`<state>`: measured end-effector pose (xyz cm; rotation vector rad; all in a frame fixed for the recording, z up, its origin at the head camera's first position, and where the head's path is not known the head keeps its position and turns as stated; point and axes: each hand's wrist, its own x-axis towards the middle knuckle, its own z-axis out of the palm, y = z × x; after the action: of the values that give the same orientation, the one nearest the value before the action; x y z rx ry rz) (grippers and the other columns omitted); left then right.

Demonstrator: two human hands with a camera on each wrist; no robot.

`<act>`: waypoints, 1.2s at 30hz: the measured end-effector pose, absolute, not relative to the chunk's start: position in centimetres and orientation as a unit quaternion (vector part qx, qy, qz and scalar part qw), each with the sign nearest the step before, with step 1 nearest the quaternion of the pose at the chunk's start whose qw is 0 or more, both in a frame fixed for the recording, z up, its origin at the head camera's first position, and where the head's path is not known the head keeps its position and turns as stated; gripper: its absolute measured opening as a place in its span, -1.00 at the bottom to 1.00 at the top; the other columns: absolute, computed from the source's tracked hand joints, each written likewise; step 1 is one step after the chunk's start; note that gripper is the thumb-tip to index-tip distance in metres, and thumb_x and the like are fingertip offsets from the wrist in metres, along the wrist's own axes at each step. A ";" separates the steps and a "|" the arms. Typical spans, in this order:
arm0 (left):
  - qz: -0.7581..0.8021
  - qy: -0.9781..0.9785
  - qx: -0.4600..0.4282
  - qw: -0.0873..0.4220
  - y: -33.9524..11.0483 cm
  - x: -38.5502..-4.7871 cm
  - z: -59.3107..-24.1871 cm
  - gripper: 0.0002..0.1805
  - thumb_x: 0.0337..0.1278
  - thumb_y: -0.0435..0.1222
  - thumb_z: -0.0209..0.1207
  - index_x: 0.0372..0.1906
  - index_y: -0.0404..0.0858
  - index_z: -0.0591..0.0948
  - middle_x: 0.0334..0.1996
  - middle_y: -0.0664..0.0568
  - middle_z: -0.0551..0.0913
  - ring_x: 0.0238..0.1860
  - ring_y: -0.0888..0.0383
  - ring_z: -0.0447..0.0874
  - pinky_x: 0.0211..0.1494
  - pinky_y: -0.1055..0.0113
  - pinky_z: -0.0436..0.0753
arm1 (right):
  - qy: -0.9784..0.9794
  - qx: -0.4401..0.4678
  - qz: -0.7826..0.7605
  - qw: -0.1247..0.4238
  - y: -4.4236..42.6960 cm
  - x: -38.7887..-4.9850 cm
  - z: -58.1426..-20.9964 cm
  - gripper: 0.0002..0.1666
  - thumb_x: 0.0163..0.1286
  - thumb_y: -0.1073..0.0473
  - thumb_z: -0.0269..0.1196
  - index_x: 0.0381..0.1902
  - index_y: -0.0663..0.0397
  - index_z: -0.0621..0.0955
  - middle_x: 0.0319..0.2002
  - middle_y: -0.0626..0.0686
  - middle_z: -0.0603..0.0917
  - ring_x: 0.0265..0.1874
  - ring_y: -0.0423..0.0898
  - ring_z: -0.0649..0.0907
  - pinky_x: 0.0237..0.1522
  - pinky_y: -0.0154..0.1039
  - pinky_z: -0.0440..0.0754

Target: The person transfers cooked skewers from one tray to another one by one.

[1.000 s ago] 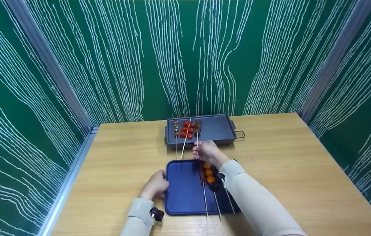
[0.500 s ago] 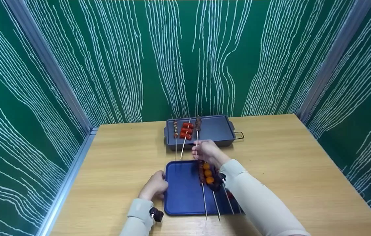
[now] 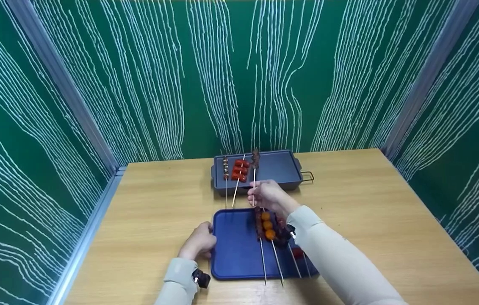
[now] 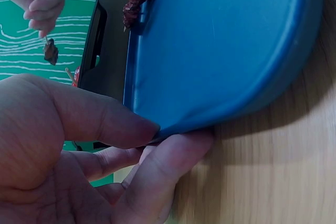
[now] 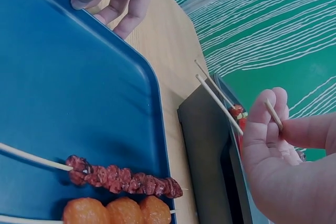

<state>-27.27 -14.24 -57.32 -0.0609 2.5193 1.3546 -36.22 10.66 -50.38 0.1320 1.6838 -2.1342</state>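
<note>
My right hand (image 3: pixel 269 197) pinches the stick of a brown meat skewer (image 3: pixel 255 159), whose meat end is over the dark grill pan (image 3: pixel 279 166). Left of it on the pan lie a red sausage skewer (image 3: pixel 240 170) and a thin skewer of small mixed pieces (image 3: pixel 225 168). With thumb and fingers, my left hand (image 3: pixel 200 241) grips the left rim of a blue tray (image 3: pixel 235 245). On the tray's right part are a dark red meat skewer (image 5: pixel 123 178), an orange ball skewer (image 5: pixel 118 211) and others partly hidden under my right forearm.
The grill pan stands at the back of the wooden table (image 3: pixel 154 203), with a wire handle (image 3: pixel 308 176) jutting out on its right. Sticks of the skewers on the pan reach over its front edge. Green panels (image 3: pixel 205 76) with white lines enclose the table.
The meat skewer in my right hand has tilted up slightly, its meat end rising toward the pan's back edge. My left hand keeps its hold on the tray.
</note>
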 end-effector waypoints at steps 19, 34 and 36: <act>0.468 0.873 -0.012 0.138 -14.2 -27.1 -57.3 -0.78 0.17 -0.53 -0.07 -0.10 -0.38 0.49 -0.27 -0.17 0.54 -0.54 0.01 0.65 -0.62 0.21 0.74 | 0.636 0.021 -0.737 0.227 12.2 -35.1 -49.8 -0.67 0.47 0.55 0.02 0.13 0.26 0.44 -0.38 0.09 0.71 -0.45 -0.08 0.76 -0.29 -0.21 0.83; 0.467 0.874 -0.010 0.135 -14.3 -27.2 -57.3 -0.73 0.17 -0.54 -0.06 -0.05 -0.39 0.50 -0.19 -0.24 0.59 -0.44 -0.05 0.71 -0.58 0.17 0.78 | 0.663 -0.004 -0.708 0.244 12.9 -34.2 -49.2 -0.77 0.52 0.50 0.08 0.05 0.22 0.49 -0.32 0.09 0.79 -0.38 -0.09 0.79 -0.28 -0.25 0.85; 0.470 0.872 -0.012 0.135 -14.3 -27.3 -57.4 -0.71 0.17 -0.54 -0.06 -0.02 -0.40 0.51 -0.15 -0.25 0.59 -0.41 -0.06 0.71 -0.58 0.16 0.78 | 0.664 -0.009 -0.707 0.244 12.9 -34.1 -49.1 -0.77 0.52 0.50 0.08 0.05 0.23 0.49 -0.31 0.10 0.79 -0.38 -0.09 0.79 -0.28 -0.26 0.84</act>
<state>-27.26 -14.27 -57.39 -0.0356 2.5270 1.3612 -34.09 12.91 -49.07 -0.0243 1.8134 -1.9304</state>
